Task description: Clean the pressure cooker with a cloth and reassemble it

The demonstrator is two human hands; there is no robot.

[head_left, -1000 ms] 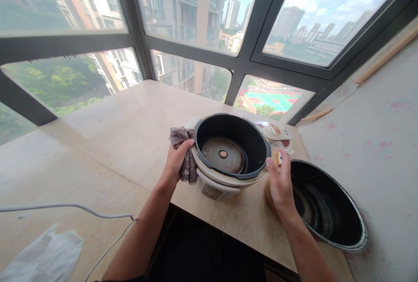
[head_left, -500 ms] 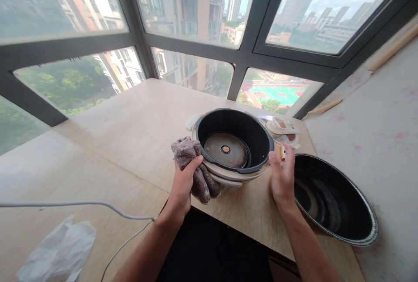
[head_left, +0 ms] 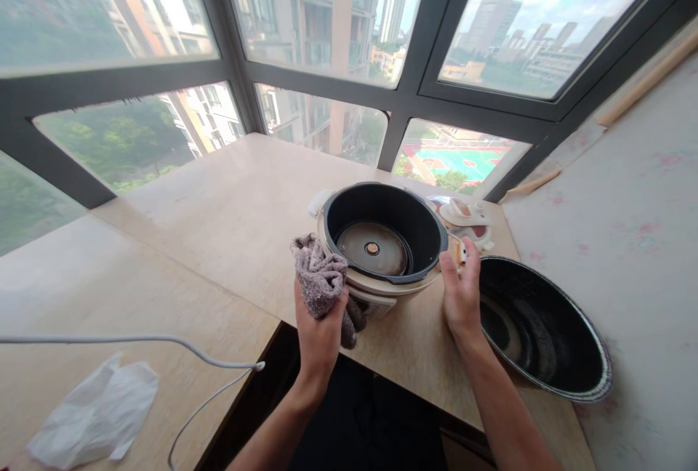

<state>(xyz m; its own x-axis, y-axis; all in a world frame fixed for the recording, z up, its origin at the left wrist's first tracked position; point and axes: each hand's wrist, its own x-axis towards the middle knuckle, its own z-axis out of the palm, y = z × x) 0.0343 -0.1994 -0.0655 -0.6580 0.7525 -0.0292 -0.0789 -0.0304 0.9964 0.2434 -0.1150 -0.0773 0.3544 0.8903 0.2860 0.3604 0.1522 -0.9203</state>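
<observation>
An electric pressure cooker stands lidless on the wooden surface, its dark inside and round heating plate in sight. My left hand is closed round a bunched grey-brown cloth at the cooker's front left edge. Part of the cloth hangs below the hand. At the cooker's right side, my right hand grips by the side handle, thumb close to the rim; its far fingers are partly hidden. Just right of that hand, a black inner pot rests tilted, its opening toward me.
Behind the cooker, at the right, lies a whitish lid. A crumpled white sheet and a grey cable are at the lower left. Windows border the wooden surface; a papered wall stands at the right.
My left hand has turned and bunched the cloth upward at the rim. The cooker and my right hand appear slightly further left, along with a small shift of the view.
</observation>
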